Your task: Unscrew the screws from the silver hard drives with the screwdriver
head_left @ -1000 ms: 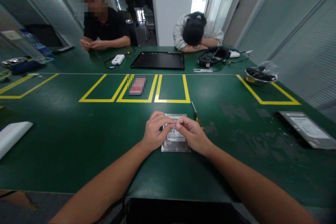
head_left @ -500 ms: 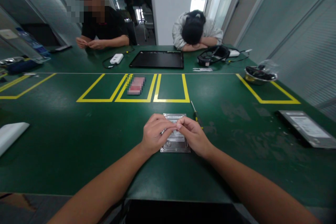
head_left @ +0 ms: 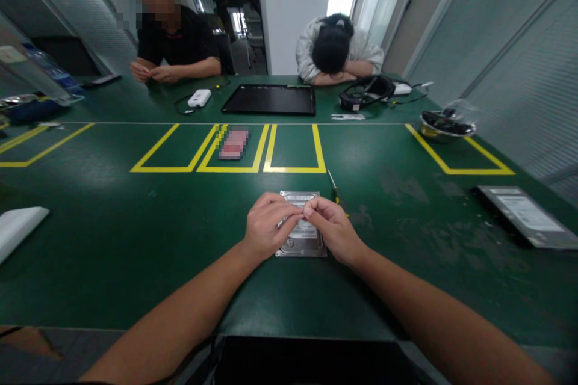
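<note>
A silver hard drive (head_left: 307, 248) with a white label lies flat on the green table in front of me, partly covered by my hands. Over its left side, my left hand (head_left: 272, 221) is closed, thumb and fingers pinched together. My right hand (head_left: 335, 225) is closed as well, its thumb pressed to its index finger over the drive's right side. The two hands' fingertips meet above the label; anything between them is hidden or too small to name. Just beyond my right hand lies a screwdriver (head_left: 335, 191) with a dark and yellow handle.
A second hard drive (head_left: 526, 216) lies at the right. Behind it, a metal bowl (head_left: 447, 131) holds dark items. Yellow tape (head_left: 293, 169) marks the table. A black panel (head_left: 270, 100) and a headset (head_left: 368, 95) lie farther back. Two people (head_left: 178, 42) sit opposite.
Both hands keep their pinch over the hard drive, with hardly any motion of the fingers. The whole view has shifted slightly, so things sit a little higher in the picture.
</note>
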Demonstrator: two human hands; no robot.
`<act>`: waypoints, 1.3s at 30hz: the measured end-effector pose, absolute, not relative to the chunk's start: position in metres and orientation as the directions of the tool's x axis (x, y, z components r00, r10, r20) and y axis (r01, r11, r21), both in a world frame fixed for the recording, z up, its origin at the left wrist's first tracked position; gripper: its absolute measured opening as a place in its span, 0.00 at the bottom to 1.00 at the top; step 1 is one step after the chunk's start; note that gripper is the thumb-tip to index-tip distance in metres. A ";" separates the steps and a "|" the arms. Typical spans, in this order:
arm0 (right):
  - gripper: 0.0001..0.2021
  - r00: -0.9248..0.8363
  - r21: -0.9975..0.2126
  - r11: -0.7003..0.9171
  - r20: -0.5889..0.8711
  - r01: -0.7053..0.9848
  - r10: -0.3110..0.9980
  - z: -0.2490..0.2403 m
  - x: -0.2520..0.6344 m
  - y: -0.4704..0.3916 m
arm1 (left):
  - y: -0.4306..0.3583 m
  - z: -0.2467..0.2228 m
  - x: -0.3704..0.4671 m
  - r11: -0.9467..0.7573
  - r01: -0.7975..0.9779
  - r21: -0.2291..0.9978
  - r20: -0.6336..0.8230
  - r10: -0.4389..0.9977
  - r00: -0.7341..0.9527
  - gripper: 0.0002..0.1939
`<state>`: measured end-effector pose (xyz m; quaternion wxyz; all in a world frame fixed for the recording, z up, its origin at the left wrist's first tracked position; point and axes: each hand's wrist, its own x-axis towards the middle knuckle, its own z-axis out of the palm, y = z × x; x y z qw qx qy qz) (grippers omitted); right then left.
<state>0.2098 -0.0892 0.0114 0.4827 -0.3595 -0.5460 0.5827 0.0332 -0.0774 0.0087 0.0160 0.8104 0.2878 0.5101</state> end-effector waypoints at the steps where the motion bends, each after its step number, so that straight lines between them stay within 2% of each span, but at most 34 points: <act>1: 0.12 -0.273 -0.985 0.061 0.105 -0.164 0.956 0.010 0.210 -0.089 | -0.077 0.008 0.033 -0.834 0.455 0.311 0.817 0.479 0.320 0.08; 9: 0.11 -0.261 -0.991 0.072 0.100 -0.114 0.960 0.008 0.212 -0.088 | -0.078 0.011 0.034 -0.821 0.504 0.269 0.805 0.479 0.350 0.05; 15: 0.11 -0.263 -0.990 0.058 0.090 -0.129 0.961 0.006 0.211 -0.088 | -0.079 0.010 0.033 -0.814 0.531 0.235 0.806 0.469 0.362 0.08; 26: 0.11 -0.266 -0.989 0.092 0.120 -0.118 0.956 0.005 0.210 -0.087 | -0.080 0.011 0.033 -0.798 0.550 0.247 0.782 0.499 0.373 0.06; 31: 0.12 -0.251 -0.989 0.122 0.139 -0.084 0.958 0.005 0.210 -0.088 | -0.079 0.011 0.037 -0.763 0.523 0.379 0.758 0.580 0.298 0.01; 39: 0.12 -0.250 -0.990 0.135 0.140 -0.038 0.958 0.008 0.210 -0.089 | -0.077 0.015 0.040 -0.679 0.439 0.588 0.660 0.717 0.224 0.03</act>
